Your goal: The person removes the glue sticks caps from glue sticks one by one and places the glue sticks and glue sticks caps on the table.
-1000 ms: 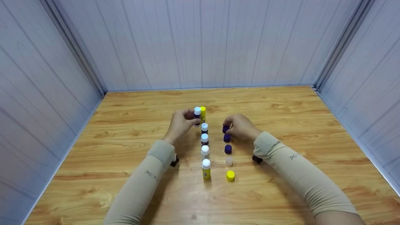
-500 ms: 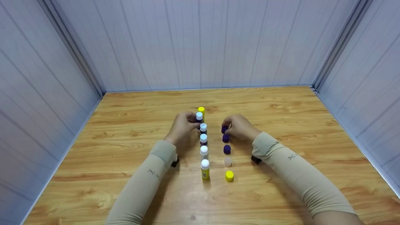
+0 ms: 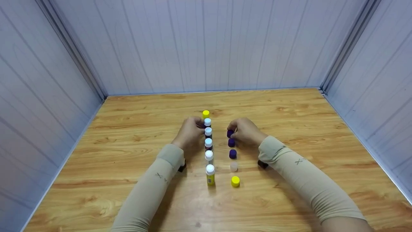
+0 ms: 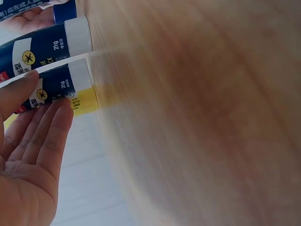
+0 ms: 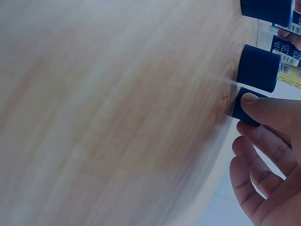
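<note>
A dark blue glue stick with a white end stands upright on the table, and my left hand pinches it between thumb and fingers from the left side. In the head view its white top shows, the body partly hidden. My right hand pinches a dark blue cap that rests on the table. Close in front of it sits another dark blue cap. Directly behind the held glue stick stands a yellow-topped glue stick.
Toward me, the row goes on with two more dark glue sticks, a pale one and a yellow one. Right of them run a dark cap, a clear cap and a yellow cap. Panel walls enclose the table.
My left hand has lowered the dark blue glue stick and brought it right and nearer, into line with the row. My right hand has stayed at the same cap.
</note>
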`<state>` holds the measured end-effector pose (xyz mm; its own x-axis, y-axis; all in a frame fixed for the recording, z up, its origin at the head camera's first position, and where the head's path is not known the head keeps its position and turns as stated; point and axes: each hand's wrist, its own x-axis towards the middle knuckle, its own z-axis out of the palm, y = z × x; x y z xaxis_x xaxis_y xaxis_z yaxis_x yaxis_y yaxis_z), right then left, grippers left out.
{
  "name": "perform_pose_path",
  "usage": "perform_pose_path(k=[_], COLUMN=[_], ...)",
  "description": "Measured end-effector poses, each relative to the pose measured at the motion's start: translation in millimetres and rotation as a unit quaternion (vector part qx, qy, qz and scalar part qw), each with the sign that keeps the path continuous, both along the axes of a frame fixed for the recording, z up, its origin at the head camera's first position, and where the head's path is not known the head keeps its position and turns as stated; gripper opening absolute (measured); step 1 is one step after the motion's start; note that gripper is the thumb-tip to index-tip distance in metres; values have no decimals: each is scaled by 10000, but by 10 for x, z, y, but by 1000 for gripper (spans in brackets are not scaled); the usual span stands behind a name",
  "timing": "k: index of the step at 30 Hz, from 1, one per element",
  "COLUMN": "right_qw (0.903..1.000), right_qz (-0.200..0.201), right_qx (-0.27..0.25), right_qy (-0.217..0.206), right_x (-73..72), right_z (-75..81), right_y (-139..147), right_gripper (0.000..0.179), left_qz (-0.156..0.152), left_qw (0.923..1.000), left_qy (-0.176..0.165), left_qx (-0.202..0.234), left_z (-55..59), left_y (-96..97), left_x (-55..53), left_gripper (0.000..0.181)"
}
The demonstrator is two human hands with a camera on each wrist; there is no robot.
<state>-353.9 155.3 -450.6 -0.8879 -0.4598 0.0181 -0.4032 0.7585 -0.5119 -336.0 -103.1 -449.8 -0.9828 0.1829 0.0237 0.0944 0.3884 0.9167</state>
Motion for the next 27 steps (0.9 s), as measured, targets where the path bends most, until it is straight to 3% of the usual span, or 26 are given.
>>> perform_pose_path(k=[14, 21, 27], right_qw=[9999, 9998, 9997], right_qz=[100, 63, 70], right_qx=[-95, -41, -68], right_qy=[24, -157, -235], right_x=[-24, -17, -30], right_z=[-5, 3, 16], right_y=[-21, -27, -30], right_gripper=[28, 29, 32], left_qz=[-9, -113, 12], left_qw=[9998, 9996, 9992], left_qy=[-179, -193, -261], left_qx=[-120, -148, -310], left_z=[22, 16, 51], left_y=[1, -37, -107], left_x=[8, 20, 4], left_gripper=[23, 25, 22])
